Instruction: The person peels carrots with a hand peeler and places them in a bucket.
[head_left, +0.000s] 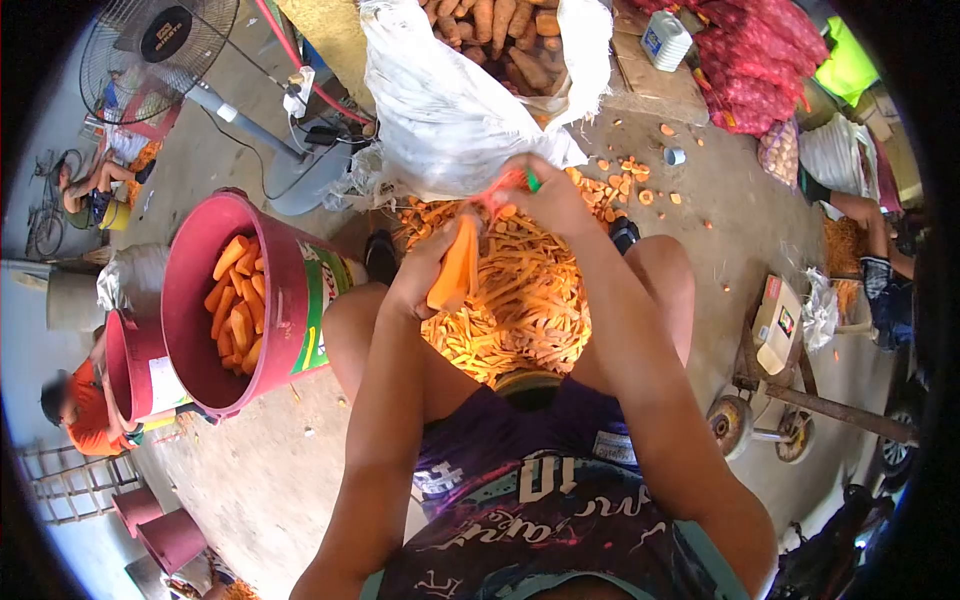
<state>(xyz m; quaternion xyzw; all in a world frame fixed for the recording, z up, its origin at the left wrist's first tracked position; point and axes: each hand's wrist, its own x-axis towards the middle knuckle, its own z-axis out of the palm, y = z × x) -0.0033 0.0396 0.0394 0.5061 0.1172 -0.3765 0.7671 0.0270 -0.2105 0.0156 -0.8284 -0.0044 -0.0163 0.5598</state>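
My left hand (422, 268) is wrapped round a peeled orange carrot (456, 270), its thick end towards me. At the carrot's far end, my right hand (556, 198) is closed on a peeler (497, 190) with red and green parts, smeared by motion. A deep pile of carrot peelings (530, 300) lies on the floor below both hands, between my legs. Just beyond them stands a white sack (430, 120) with its mouth rolled open, full of unpeeled carrots (500, 30). To my left, a red tub (205, 390) holds peeled carrots (238, 310).
A fan (165, 40) on a grey post stands at the far left. Carrot ends (625, 180) and a small cup (674, 156) lie right of the sack, near red mesh bags (755, 60). A wheeled cart (770, 400) is at right. Other people sit at both sides, one in orange (100, 410).
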